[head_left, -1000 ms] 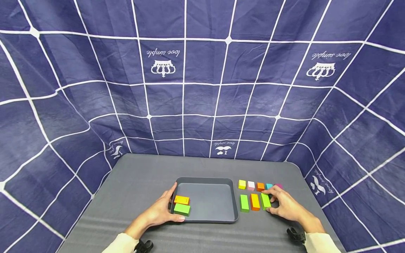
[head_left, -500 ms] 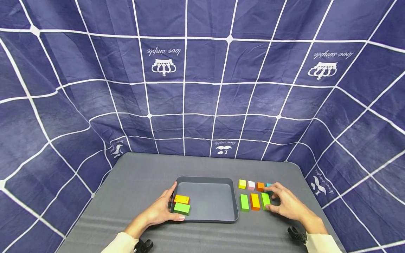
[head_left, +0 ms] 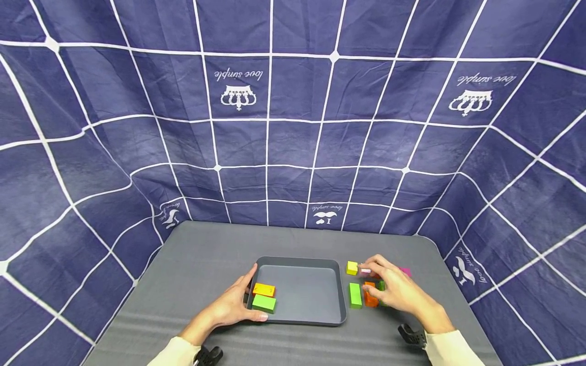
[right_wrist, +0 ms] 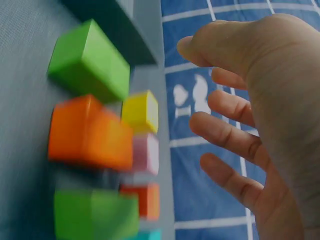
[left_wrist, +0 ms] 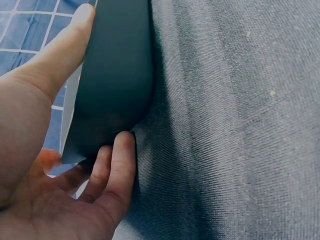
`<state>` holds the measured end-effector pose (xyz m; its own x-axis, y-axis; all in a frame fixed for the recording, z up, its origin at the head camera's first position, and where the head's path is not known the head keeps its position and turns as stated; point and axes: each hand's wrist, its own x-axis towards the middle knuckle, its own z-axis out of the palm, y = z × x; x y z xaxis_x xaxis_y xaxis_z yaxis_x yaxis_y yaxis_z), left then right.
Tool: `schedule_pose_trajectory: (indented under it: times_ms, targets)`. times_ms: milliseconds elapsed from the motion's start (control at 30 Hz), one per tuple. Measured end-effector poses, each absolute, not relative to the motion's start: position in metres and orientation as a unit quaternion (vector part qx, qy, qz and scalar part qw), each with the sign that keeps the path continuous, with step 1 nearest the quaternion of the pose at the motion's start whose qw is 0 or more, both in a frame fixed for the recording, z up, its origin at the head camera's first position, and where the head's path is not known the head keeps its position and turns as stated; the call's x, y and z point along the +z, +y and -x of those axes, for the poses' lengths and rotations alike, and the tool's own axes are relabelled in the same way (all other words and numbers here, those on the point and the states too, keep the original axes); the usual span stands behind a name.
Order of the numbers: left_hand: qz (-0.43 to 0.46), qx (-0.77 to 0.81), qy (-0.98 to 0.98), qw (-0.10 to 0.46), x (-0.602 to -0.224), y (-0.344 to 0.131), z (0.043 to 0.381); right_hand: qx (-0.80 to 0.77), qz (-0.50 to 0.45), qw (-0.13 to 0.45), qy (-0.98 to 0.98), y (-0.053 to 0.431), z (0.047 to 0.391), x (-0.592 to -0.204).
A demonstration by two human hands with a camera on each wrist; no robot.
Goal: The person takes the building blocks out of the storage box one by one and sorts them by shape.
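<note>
A dark grey tray lies on the table, its left end held by my left hand; in the left wrist view the thumb lies along its rim and fingertips touch its corner. Inside, at the left, are an orange block and a green block. My right hand hovers over the blocks right of the tray, fingers spread and holding nothing. Nearest it in the right wrist view are an orange block, a pink cube and green blocks, one nearer the tray.
The yellow cube stands at the left end of the back row. A magenta cube shows behind the right hand, and a teal cube at the right wrist view's lower edge. A blue checked cloth hangs behind the table.
My right hand has left the rightmost green block and moved left over the orange block and pink cube. The magenta cube shows again. My left hand and the tray stay put.
</note>
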<state>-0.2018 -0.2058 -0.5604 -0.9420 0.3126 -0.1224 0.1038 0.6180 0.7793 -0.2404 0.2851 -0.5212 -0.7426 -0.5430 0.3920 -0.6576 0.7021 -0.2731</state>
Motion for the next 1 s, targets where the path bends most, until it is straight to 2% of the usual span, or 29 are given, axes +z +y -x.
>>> schedule_pose_trajectory:
  times_ms: [267, 467, 500, 600, 700, 733, 1000]
  targets:
    - [-0.149, 0.456, 0.866, 0.141, -0.562, -0.213, 0.204, 0.199, -0.374, 0.058, -0.904, 0.236, 0.251, -0.508]
    - [-0.152, 0.498, 0.838, 0.166, -0.562, -0.218, 0.205, 0.200, -0.439, 0.046, -0.875, 0.201, 0.264, -0.506]
    - [-0.152, 0.500, 0.836, 0.167, -0.561, -0.219, 0.206, 0.195, -0.456, 0.052, -0.867, 0.199, 0.279, -0.524]
    - [-0.152, 0.506, 0.832, 0.170, -0.559, -0.220, 0.207, 0.196, -0.484, 0.032, -0.852, 0.179, 0.285, -0.523]
    - [-0.156, 0.501, 0.834, 0.170, -0.557, -0.221, 0.208, 0.182, -0.488, -0.002, -0.854, 0.157, 0.290, -0.523]
    - [-0.156, 0.499, 0.835, 0.170, -0.556, -0.221, 0.208, 0.181, -0.480, -0.022, -0.858, 0.145, 0.279, -0.504]
    - [-0.164, 0.493, 0.836, 0.177, -0.556, -0.222, 0.213, 0.142, -0.486, -0.094, -0.857, 0.098, 0.289, -0.513]
